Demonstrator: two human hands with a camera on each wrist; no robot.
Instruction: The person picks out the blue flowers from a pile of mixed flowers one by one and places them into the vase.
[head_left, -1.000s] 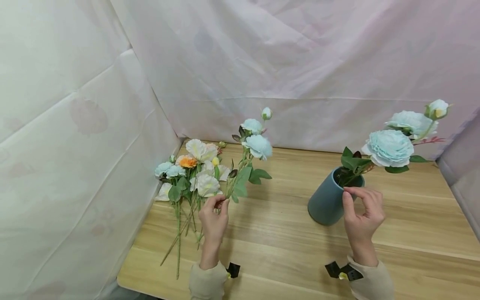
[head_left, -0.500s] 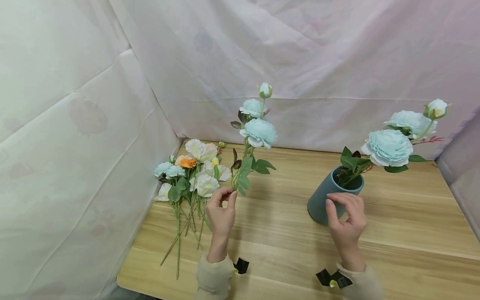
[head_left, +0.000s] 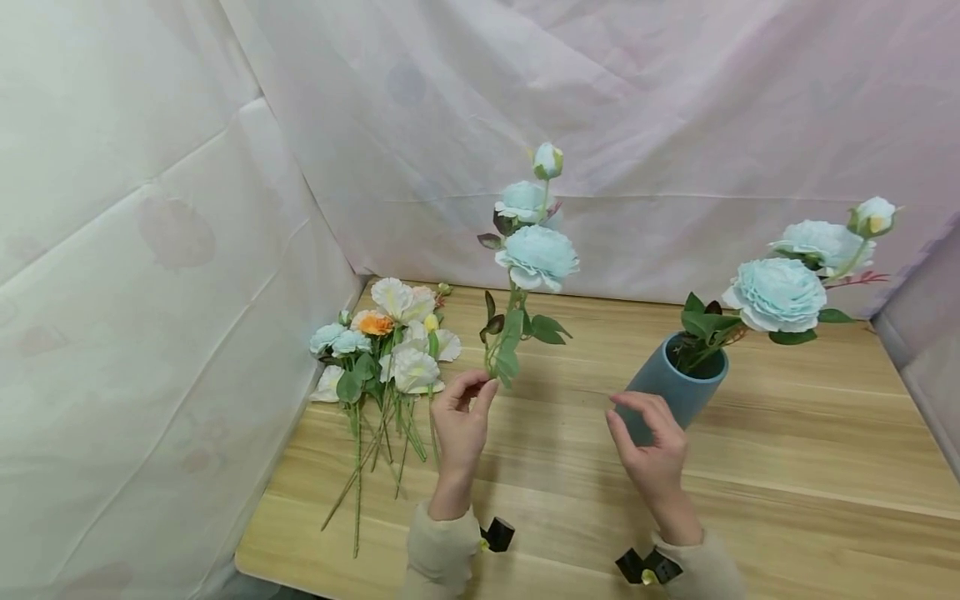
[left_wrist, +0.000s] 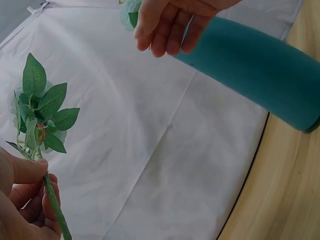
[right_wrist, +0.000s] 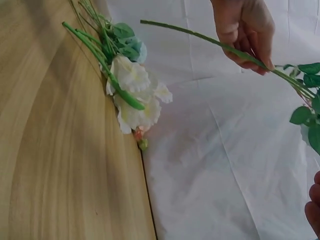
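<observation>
My left hand (head_left: 462, 425) pinches the green stem (left_wrist: 56, 205) of a light blue artificial peony (head_left: 538, 254) between thumb and fingers. It is raised above the table, with two blooms and a bud at the top. In the right wrist view the bare lower stem sticks out past the left hand (right_wrist: 245, 35). Nothing is in my right hand (head_left: 651, 442), whose fingers are loosely bent in front of the blue-grey vase (head_left: 678, 387). Another light blue peony (head_left: 776, 293) leans to the right out of that vase.
On the table's left side lies a pile of artificial flowers: white blooms (head_left: 412, 369), an orange one (head_left: 375, 323), small light blue ones (head_left: 339, 339) and a yellow bud (head_left: 431, 322). Their stems point toward the front. Pale cloth (head_left: 480, 108) hangs behind the wooden table (head_left: 570, 517).
My left hand has lifted the peony up and to the right, away from the pile. My right hand has come off the vase rim and moved left and down.
</observation>
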